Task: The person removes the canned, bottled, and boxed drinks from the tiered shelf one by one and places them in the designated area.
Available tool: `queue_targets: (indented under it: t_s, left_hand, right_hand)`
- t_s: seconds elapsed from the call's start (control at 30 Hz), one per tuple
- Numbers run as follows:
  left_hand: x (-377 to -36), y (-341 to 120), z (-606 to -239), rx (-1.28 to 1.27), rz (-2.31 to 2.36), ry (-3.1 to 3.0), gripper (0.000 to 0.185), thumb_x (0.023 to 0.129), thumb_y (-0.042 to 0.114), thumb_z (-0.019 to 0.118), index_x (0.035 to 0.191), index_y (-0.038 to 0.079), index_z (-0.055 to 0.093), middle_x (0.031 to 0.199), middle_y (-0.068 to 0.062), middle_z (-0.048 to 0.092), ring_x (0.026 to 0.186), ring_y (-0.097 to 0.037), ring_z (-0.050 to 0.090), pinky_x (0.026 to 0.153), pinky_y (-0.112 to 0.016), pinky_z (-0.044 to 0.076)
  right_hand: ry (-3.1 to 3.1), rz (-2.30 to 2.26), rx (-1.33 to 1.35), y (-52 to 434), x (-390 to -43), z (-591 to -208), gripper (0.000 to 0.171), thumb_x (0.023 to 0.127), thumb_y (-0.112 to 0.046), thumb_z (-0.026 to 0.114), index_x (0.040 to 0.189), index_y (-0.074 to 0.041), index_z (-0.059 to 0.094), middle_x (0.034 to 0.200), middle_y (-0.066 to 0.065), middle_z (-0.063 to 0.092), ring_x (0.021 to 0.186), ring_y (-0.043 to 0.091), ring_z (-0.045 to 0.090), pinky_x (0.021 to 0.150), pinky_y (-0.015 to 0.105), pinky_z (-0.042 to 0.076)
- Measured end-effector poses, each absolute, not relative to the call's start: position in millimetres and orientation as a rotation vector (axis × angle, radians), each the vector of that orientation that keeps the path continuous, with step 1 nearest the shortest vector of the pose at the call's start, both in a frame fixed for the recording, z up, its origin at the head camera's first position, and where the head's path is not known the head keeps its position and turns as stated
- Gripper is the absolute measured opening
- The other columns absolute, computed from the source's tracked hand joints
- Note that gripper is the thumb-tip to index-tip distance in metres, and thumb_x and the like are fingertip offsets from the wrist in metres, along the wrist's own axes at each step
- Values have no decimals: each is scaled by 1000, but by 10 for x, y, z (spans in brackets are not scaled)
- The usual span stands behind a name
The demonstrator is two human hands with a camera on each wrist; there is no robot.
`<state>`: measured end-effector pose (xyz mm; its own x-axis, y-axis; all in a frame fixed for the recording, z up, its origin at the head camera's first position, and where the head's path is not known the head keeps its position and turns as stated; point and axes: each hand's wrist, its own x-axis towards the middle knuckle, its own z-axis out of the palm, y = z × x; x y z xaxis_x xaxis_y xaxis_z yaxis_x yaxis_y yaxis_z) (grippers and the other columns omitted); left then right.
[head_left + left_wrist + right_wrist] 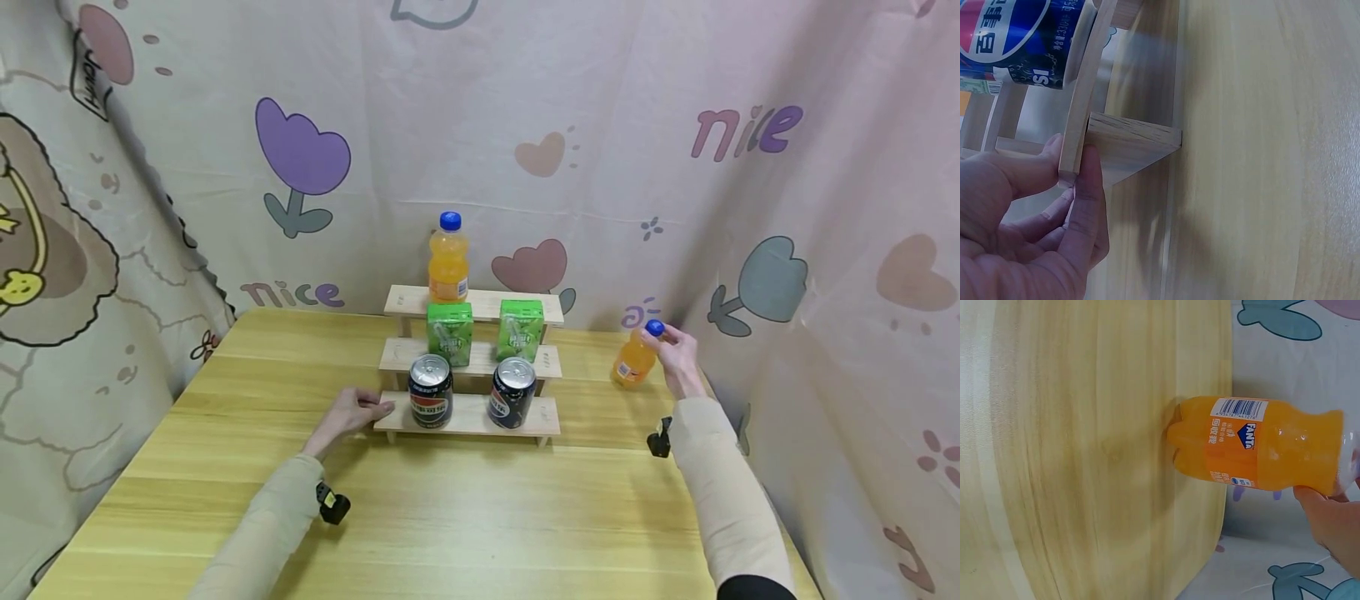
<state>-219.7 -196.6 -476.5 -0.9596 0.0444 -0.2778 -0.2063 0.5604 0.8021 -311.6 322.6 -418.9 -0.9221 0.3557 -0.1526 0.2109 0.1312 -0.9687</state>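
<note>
My right hand (678, 360) grips an orange soda bottle (634, 360) near its blue cap, right of the shelf. In the right wrist view the Fanta label of this bottle (1238, 442) shows, its base close over the table. My left hand (1041, 212) pinches the left end of the lowest board of a three-tier wooden shelf (468, 414), thumb above and fingers beneath. Two dark Pepsi cans (431, 392) stand on that board. Two green drink cartons (521, 331) occupy the middle tier, and another orange soda bottle (448, 265) stands on the left of the top tier.
The shelf stands toward the back of a wooden table (480, 517). A patterned curtain (420, 108) hangs behind the table and along both sides. Small black cameras (332, 504) are strapped at both wrists.
</note>
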Motion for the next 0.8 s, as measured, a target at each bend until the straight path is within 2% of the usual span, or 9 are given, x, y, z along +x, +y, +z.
queue_targets:
  t_s: [0.13,0.2,0.3,0.37,0.43,0.53,0.63,0.8]
  left_hand:
    - [-2201,-1958,-4758,-146,1354,2525,56,80,35,64,114,-8,51,109,-24,57,95,-27,57,82,-38,49]
    - [-2203,-1956,-4758,-136,1343,2536,56,80,35,64,113,-8,51,109,-24,57,95,-28,57,81,-38,49]
    - [-2203,-1952,-4757,-137,1342,2545,54,80,34,64,112,-8,52,108,-24,58,95,-28,57,81,-38,50]
    - [-2202,-1952,-4758,-127,1341,2546,54,81,34,64,112,-9,51,108,-25,58,95,-28,57,81,-38,50]
    - [-2200,-1950,-4756,-136,1351,2539,54,80,34,64,112,-9,51,107,-24,58,94,-27,58,81,-37,50]
    - [-2200,-1953,-4757,-132,1344,2541,55,81,34,63,112,-9,51,107,-24,58,93,-27,58,80,-37,50]
    - [-2204,-1953,-4758,-137,1335,2544,54,81,34,63,112,-9,52,107,-24,59,93,-26,58,79,-37,50]
    - [-2209,-1957,-4755,-142,1333,2539,54,81,34,63,112,-8,52,105,-23,59,91,-24,59,77,-35,50]
  right_hand:
    - [-2297,1890,-556,3234,-3096,-4199,57,80,-30,64,129,-7,44,103,-7,51,117,20,39,111,40,23]
    - [-2332,1859,-529,3242,-3085,-4191,58,81,-31,63,129,-6,43,103,-5,50,114,20,40,110,41,25]
    - [-2430,1777,-453,3248,-3066,-4134,62,83,-33,60,134,-6,36,120,8,47,117,25,38,108,44,27]
    - [-2482,1714,-398,3246,-3063,-4068,67,83,-34,60,136,-7,31,135,15,39,124,30,34,108,46,27]
    - [-2504,1677,-344,3224,-3071,-3975,69,83,-34,61,138,-8,28,143,17,29,130,32,28,109,47,25]
    - [-2495,1653,-289,3157,-3105,-3803,70,82,-33,62,138,-10,27,146,15,24,134,32,22,111,47,20]
    - [-2489,1632,-249,3055,-3139,-3609,72,80,-38,63,137,-12,28,146,13,25,135,31,21,111,48,17]
    - [-2522,1614,-155,2868,-3224,-3298,79,76,-50,62,137,-13,29,146,12,26,134,30,24,109,48,24]
